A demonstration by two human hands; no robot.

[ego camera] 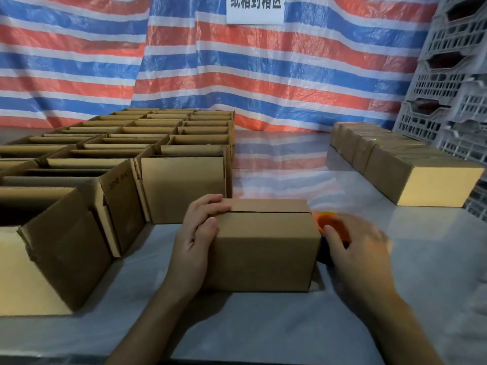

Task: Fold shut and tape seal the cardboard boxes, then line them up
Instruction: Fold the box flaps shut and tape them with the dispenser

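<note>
A small cardboard box (266, 248) with its top flaps folded shut stands on the table in front of me. My left hand (196, 238) grips its left end, fingers curled over the top flaps and thumb on the front face. Just right of the box lies an orange tape dispenser (330, 225), and my right hand (358, 246) is blurred as its fingers curl around it. Most of the dispenser is hidden by the box and the hand.
Several open cardboard boxes (118, 154) stand in rows on the left. A line of closed boxes (395, 159) runs along the right side. White plastic crates (453, 88) are stacked at the far right. A striped tarp (237, 75) hangs behind the grey table (290, 325).
</note>
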